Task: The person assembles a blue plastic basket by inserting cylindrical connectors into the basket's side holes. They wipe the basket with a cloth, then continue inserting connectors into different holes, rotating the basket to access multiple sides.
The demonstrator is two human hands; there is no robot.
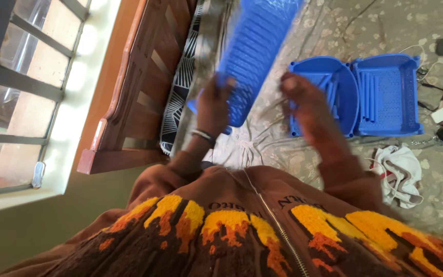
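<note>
My left hand [214,105] grips the lower edge of a long blue ribbed plastic panel [255,48], which stands tilted up over the bed. My right hand [303,100] is blurred, held beside the panel with fingers apart, just in front of two blue plastic basket parts [385,92] lying on the bedsheet. Whether the right hand touches the panel or the basket parts cannot be made out.
A patterned beige sheet [334,31] covers the bed. A wooden headboard [139,92] and a black-and-white patterned pillow [180,87] lie to the left, beside a barred window [21,87]. White cloth [401,172], cables and small items lie at the right.
</note>
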